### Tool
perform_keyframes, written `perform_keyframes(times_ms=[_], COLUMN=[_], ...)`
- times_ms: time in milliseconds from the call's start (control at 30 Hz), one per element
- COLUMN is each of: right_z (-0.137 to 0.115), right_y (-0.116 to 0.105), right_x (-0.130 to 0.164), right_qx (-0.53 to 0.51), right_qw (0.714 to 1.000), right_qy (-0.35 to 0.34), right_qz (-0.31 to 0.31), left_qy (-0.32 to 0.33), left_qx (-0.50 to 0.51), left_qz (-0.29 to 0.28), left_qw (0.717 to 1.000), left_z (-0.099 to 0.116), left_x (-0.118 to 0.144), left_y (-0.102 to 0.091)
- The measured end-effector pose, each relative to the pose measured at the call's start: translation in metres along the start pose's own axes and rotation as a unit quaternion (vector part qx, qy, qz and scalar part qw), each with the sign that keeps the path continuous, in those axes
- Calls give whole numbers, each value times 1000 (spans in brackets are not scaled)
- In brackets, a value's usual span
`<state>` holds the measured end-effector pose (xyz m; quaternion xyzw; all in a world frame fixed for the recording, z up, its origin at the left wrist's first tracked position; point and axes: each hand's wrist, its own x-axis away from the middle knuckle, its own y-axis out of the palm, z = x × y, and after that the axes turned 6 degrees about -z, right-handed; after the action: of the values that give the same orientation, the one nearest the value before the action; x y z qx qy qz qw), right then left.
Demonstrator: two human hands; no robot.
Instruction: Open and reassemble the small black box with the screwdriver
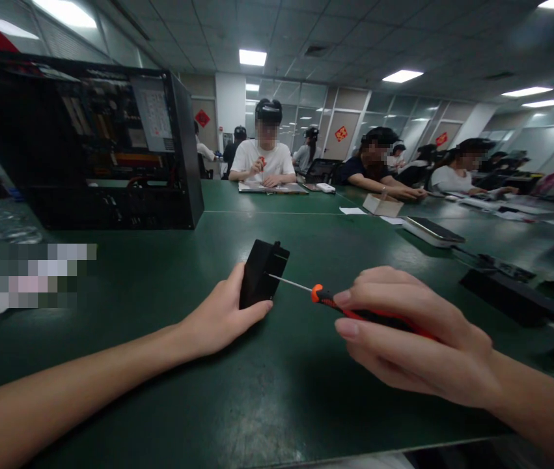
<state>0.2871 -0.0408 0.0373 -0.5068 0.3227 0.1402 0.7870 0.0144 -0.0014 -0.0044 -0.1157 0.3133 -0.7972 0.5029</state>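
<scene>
My left hand [225,309] is closed around a small black box [263,272], which stands tilted on the green table [277,391]. The thumb lies along its lower edge, and the other fingers are hidden behind it. In my right hand [413,332] is a screwdriver [323,296] with an orange and black handle, held between thumb and fingers. Its thin metal shaft points left, and the tip meets the face of the box. Whether the tip sits in a screw is too small to tell.
A black open computer case [186,156] stands at the back left. On the right lie a black power-adapter-like block [506,296] with cables and a pale flat device [433,231]. A small open carton [383,205] is farther back. Across the table sits a person [269,159] in a white shirt.
</scene>
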Motion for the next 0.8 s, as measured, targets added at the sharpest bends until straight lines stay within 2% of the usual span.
perform_keyframes(times_ms=[100,267,367,467,567,667,800], right_z=[2,16,27,34,36,36,37], right_y=[4,18,25,27,27,28,37], right_x=[0,-4,-4,-2,-1,0,2], right_qx=[20,74,85,77,52,23,-2], right_qw=[999,997,995,995,995,995,992], right_qy=[7,23,40,52,69,81,80], right_qz=[-31,-14,-18,-33,-50,-62,-98], left_qy=[-6,-29,-25,-21,-24,-26,-25], left_qx=[18,135,148,94,-33,-159,-222], left_qz=[11,3,15,11,-10,-61,-123], left_qw=[1000,990,989,995,999,985,967], left_z=[-2,-9,-13,-15,-13,-10,-8], left_x=[-1,-6,-8,-8,-7,-5,-3], left_y=[0,-1,-4,-8,-10,-8,-6])
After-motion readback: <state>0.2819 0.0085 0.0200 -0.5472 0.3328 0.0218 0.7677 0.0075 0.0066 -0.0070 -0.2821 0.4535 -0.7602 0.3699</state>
